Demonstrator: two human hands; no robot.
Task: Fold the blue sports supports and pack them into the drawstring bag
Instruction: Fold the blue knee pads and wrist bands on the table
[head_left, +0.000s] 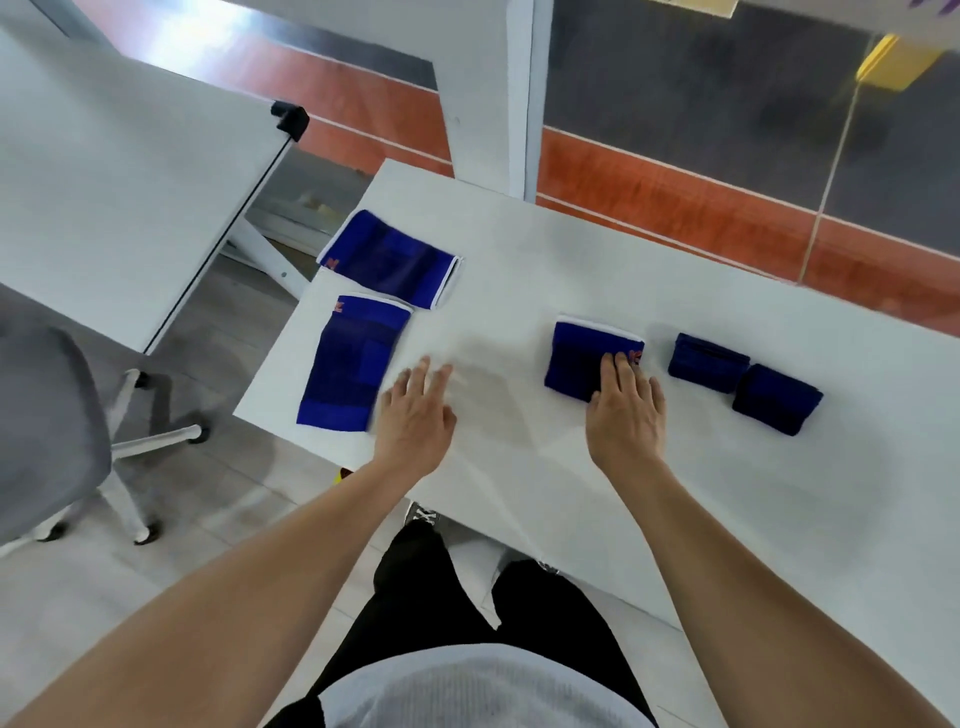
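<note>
White rectangular table (597, 270) carries five blue knitted sports supports. Two unfolded supports lie at the left end: one (390, 258) far, one (349, 364) near. A folded support (579, 358) sits centre; two smaller dark folded supports (707, 362) (777, 398) lie right. Right hand (626, 410) presses flat, fingers together, on the centre support. Left hand (415, 410) hovers spread, empty, beside the near unfolded support.

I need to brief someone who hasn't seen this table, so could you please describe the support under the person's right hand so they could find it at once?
Start at the white table and find the right hand near its middle. Its fingers rest on a folded blue support. Unlike the two darker folded bundles to its right, it shows a white edge band, and it is more compact than the two flat supports at the table's left end.
</note>
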